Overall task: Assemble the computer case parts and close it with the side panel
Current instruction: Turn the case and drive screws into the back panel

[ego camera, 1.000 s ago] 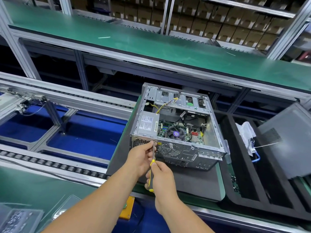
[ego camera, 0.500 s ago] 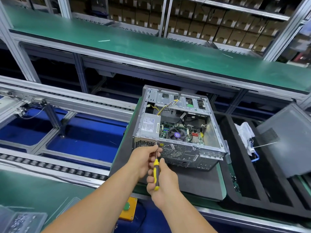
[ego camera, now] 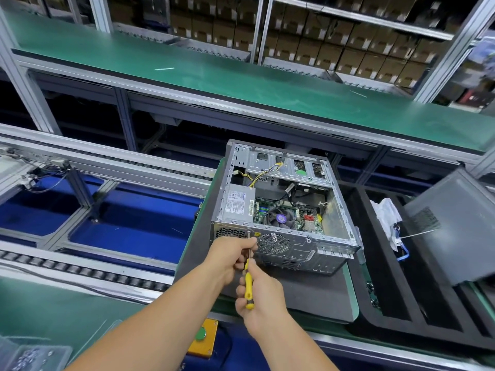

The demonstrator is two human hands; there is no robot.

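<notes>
While the left hand [ego camera: 232, 257] pinches the shaft, the right hand [ego camera: 261, 293] clasps the screwdriver [ego camera: 248, 283] handle.

green-edged pallet [ego camera: 353, 295] carries a dark foam mat [ego camera: 316, 293]; open computer case [ego camera: 284, 210] lies on its side on the mat. just right, a black foam tray [ego camera: 380, 298] holds white bagged parts [ego camera: 385, 212] and a leaning grey side panel [ego camera: 455, 226].
</notes>
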